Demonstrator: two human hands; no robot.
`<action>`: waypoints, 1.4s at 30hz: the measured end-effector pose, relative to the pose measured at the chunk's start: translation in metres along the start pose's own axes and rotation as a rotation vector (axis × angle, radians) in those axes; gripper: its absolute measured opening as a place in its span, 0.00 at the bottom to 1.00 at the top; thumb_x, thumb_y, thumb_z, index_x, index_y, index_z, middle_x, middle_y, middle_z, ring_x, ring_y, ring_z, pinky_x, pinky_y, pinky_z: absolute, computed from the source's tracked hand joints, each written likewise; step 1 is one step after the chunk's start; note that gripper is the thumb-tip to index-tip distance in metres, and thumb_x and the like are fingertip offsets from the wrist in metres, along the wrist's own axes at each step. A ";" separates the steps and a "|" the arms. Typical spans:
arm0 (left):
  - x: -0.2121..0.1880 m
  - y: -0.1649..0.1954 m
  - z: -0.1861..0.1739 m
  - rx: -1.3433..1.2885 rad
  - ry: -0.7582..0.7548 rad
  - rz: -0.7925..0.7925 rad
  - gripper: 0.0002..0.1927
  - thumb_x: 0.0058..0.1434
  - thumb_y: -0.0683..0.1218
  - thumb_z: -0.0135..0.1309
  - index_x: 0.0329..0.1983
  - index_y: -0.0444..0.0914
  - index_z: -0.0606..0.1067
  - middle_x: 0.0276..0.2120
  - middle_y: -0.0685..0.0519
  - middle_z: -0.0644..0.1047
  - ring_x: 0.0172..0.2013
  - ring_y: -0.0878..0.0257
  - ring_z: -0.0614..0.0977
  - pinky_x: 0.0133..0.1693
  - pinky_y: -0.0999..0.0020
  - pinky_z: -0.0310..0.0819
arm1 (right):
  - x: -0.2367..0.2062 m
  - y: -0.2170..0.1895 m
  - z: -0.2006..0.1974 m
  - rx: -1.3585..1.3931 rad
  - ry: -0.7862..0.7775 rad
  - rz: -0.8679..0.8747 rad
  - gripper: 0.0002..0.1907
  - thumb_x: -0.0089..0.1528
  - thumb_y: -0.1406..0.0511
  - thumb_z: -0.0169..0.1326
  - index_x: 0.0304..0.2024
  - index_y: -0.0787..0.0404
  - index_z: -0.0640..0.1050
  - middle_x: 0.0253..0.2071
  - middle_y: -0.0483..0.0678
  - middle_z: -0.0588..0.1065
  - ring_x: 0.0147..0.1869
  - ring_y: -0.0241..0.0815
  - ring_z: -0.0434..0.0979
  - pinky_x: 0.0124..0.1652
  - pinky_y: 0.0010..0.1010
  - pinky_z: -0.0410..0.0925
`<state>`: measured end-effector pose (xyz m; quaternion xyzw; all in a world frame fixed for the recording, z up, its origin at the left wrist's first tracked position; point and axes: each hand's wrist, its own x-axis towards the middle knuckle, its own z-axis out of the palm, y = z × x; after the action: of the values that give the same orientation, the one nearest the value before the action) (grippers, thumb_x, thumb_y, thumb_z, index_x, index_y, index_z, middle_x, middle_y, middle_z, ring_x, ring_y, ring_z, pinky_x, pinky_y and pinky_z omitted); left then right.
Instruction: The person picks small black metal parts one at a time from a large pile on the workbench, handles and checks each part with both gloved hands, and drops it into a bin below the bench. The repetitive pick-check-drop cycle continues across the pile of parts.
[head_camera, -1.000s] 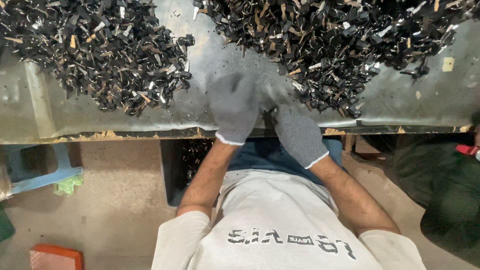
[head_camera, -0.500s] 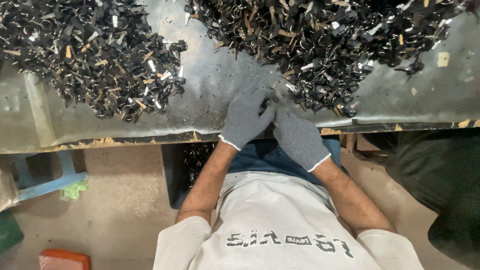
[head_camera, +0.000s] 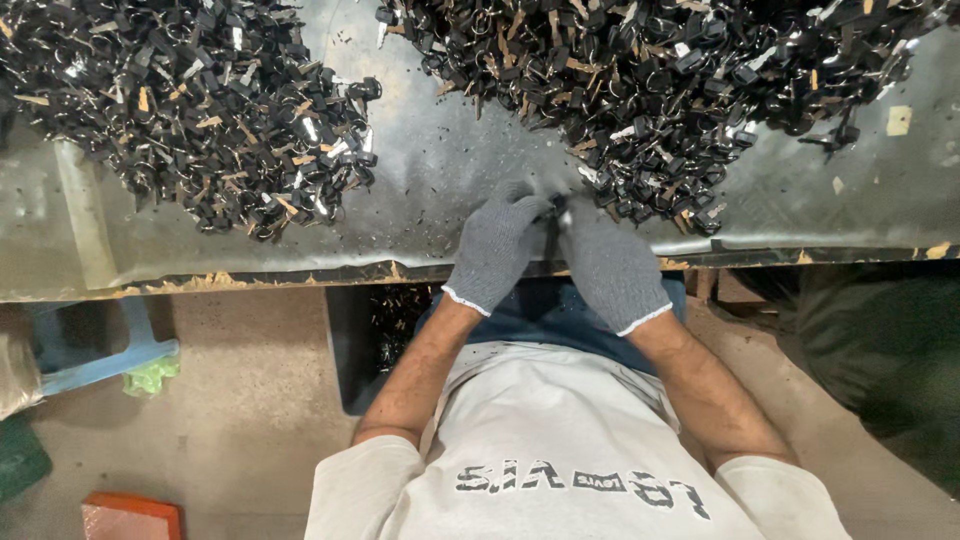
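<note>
Working at the near edge of the surface (head_camera: 420, 190), the gloved left hand (head_camera: 495, 250) and right hand (head_camera: 610, 265) meet fingertip to fingertip, both grips closed on a small dark part (head_camera: 556, 212), mostly hidden between them. It sits just beside the right pile (head_camera: 650, 80); the left pile (head_camera: 190, 110) lies well apart. A bin (head_camera: 375, 340) stands below.
</note>
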<state>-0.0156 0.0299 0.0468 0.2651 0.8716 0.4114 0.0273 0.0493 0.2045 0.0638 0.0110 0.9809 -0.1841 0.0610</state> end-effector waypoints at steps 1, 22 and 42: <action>0.000 -0.002 -0.001 0.071 0.003 -0.011 0.17 0.55 0.37 0.56 0.48 0.42 0.79 0.45 0.45 0.79 0.43 0.46 0.83 0.44 0.54 0.79 | -0.001 0.000 0.001 -0.004 -0.011 0.012 0.15 0.68 0.61 0.52 0.52 0.65 0.72 0.30 0.60 0.78 0.32 0.62 0.81 0.30 0.51 0.72; -0.016 -0.043 0.011 0.301 -0.094 0.147 0.14 0.59 0.41 0.52 0.48 0.36 0.73 0.39 0.43 0.77 0.39 0.46 0.79 0.44 0.53 0.73 | 0.019 -0.033 0.025 -0.230 -0.002 -0.051 0.07 0.66 0.67 0.51 0.41 0.67 0.71 0.27 0.61 0.77 0.26 0.56 0.82 0.22 0.43 0.74; -0.023 -0.026 -0.006 0.180 -0.006 0.018 0.15 0.58 0.41 0.56 0.49 0.40 0.75 0.40 0.46 0.79 0.40 0.47 0.81 0.42 0.52 0.74 | 0.010 -0.014 0.007 0.039 -0.125 -0.094 0.24 0.63 0.61 0.54 0.56 0.71 0.71 0.37 0.64 0.78 0.36 0.64 0.81 0.34 0.53 0.72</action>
<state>-0.0092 0.0009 0.0282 0.2756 0.9026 0.3308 0.0025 0.0400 0.1892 0.0610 -0.0452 0.9709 -0.2060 0.1130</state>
